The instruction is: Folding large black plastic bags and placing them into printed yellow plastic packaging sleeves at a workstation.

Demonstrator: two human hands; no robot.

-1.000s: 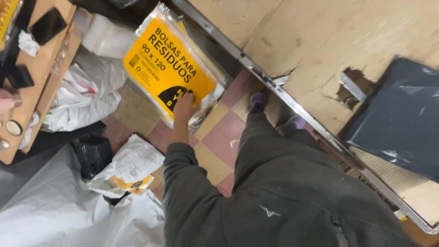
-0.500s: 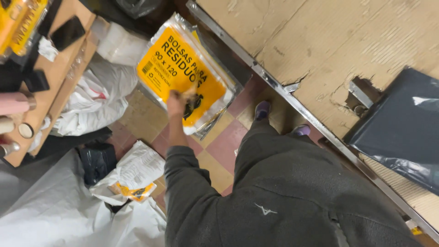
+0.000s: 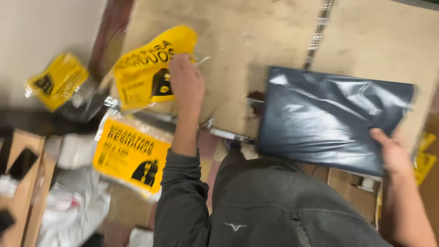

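**Yellow pack on counter edge, dark sheet pinned at right**

Left hand clenched on yellow bag pack, pinching right margin near top corner. Pack lifted, partly over counter, left end hanging past far-left edge. Right hand laid flat on lower right corner of dark grey plastic sheet; grip released, palm down, possibly thumb tucked under the edge, too blurred to confirm.

Doing it well, judged from here: hold pack by firmer sealed edge, not loose film; land flat, fully on counter, clear of grey sheet; keep right palm steady so sheet stays unwrinkled.

Pack look: clear crinkly wrapper, bright yellow label with black print and black figure, limp, bent in middle, glossy. Second identical pack below on floor clutter, third at far left, white bags nearby.
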